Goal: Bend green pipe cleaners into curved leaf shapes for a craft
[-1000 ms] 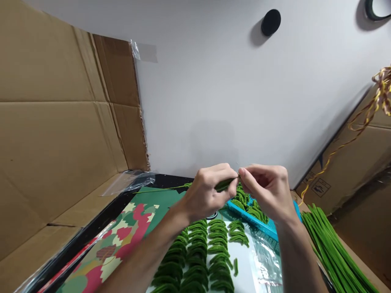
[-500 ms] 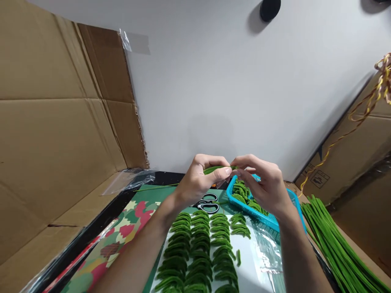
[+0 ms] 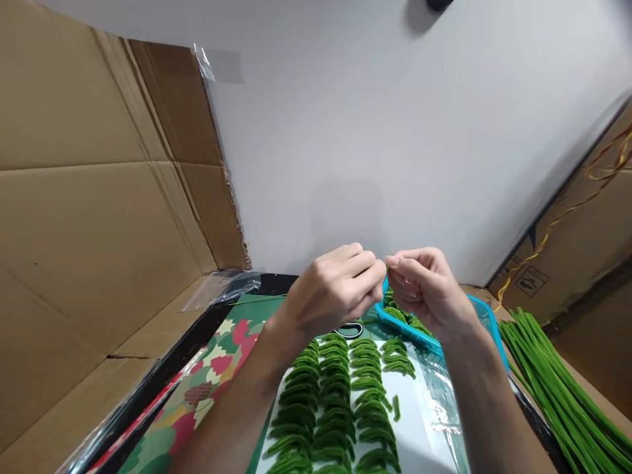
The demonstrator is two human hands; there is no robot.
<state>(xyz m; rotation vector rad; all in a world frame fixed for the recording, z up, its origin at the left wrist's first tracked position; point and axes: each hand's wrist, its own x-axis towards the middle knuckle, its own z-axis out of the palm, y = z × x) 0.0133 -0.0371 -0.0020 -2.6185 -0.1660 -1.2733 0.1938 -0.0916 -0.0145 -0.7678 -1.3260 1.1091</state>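
Observation:
My left hand (image 3: 340,280) is closed, its back towards me, and its fingertips meet those of my right hand (image 3: 427,283) above the far end of the table. Between the fingertips a small bit of green pipe cleaner (image 3: 388,267) shows; the rest of the piece is hidden by my fingers. My right hand pinches with thumb and forefinger. Below lie rows of bent green pipe cleaner pieces (image 3: 336,395) on a white sheet (image 3: 419,441), with one short straight piece (image 3: 396,408) apart from them.
Behind my right hand stands a blue basket (image 3: 494,329) holding more green pieces. Scissors (image 3: 349,331) lie partly hidden behind my left wrist. Long green pipe cleaners (image 3: 557,388) are bundled at right. Cardboard (image 3: 89,217) walls the left; a patterned sheet (image 3: 202,388) lies nearby.
My left hand has turned over, so its back now faces me and hides the bent green piece seen before. My right hand has turned, thumb upward. The view has shifted slightly.

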